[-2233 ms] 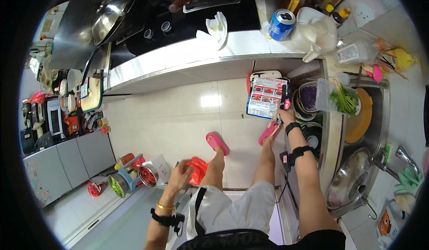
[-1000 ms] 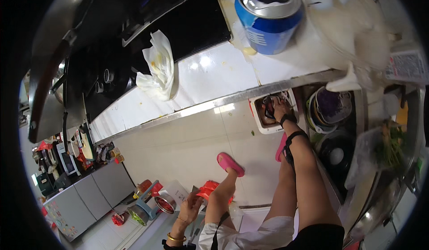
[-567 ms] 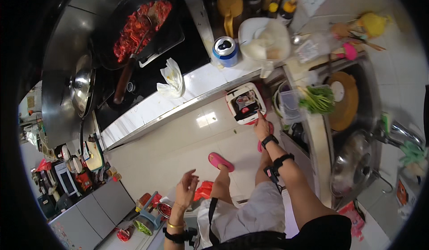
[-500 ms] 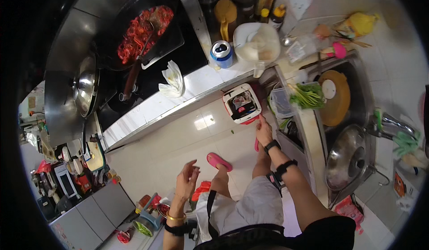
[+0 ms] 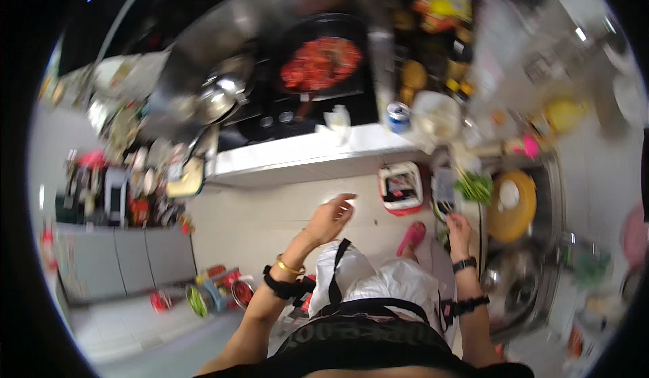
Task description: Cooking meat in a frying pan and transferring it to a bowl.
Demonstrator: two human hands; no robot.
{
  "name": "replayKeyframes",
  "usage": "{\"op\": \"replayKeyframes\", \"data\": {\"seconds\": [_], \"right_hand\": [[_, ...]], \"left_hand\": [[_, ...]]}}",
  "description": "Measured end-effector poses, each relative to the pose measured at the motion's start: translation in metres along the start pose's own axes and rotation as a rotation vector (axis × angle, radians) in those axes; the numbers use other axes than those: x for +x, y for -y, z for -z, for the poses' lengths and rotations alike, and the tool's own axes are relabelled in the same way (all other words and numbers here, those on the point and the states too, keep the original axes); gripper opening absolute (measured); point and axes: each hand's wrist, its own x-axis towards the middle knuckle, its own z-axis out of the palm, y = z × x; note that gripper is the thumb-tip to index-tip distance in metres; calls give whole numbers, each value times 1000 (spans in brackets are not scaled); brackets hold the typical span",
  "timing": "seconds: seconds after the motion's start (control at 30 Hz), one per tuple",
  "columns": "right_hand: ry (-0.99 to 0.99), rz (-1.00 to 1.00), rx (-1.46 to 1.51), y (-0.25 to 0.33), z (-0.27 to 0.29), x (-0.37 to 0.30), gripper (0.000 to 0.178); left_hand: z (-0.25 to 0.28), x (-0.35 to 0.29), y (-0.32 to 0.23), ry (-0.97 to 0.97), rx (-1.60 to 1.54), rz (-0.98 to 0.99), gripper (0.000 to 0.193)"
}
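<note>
My left hand (image 5: 330, 219) hangs over the floor in front of the stove counter, holding nothing, fingers apart and reaching right. My right hand (image 5: 460, 232), somewhat blurred, is beside the sink cabinet with its fingers loosely bent and nothing visible in them. Nearest to it are a bunch of green leafy vegetables (image 5: 475, 189) on the counter edge and a clear plastic container (image 5: 443, 183). Between the hands, farther off, stands a red and white bin (image 5: 407, 211) with rubbish inside. On the stove, a dark wok (image 5: 329, 21) holds red food (image 5: 321, 63).
A blue can (image 5: 398, 117), a crumpled white tissue (image 5: 337, 122) and a pale jug (image 5: 436, 120) stand along the counter. The sink at right holds a yellow basin (image 5: 520, 222) and a metal lid (image 5: 510, 280). A lidded pan (image 5: 220, 101) sits left of the wok.
The view has swung, shifting the stove and bin rightward in the picture. My left hand has reached forward and right. My right hand has drawn away from the bin toward the sink cabinet.
</note>
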Motion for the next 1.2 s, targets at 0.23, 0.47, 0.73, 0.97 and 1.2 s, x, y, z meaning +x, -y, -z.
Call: {"op": "replayKeyframes", "data": {"seconds": [0.23, 0.47, 0.73, 0.97, 1.2], "right_hand": [[599, -274, -175, 30, 0, -19, 31], [738, -203, -93, 5, -39, -13, 44], [590, -32, 235, 99, -103, 40, 37], [630, -412, 675, 194, -158, 172, 38], [435, -89, 23, 213, -128, 255, 22]], "left_hand": [[-26, -38, 3, -204, -133, 33, 36], [-26, -56, 45, -356, -174, -21, 38], [1, -85, 134, -428, -320, -10, 41], [12, -130, 188, -627, -481, 100, 40], [19, -116, 212, -658, -587, 19, 38]]}}
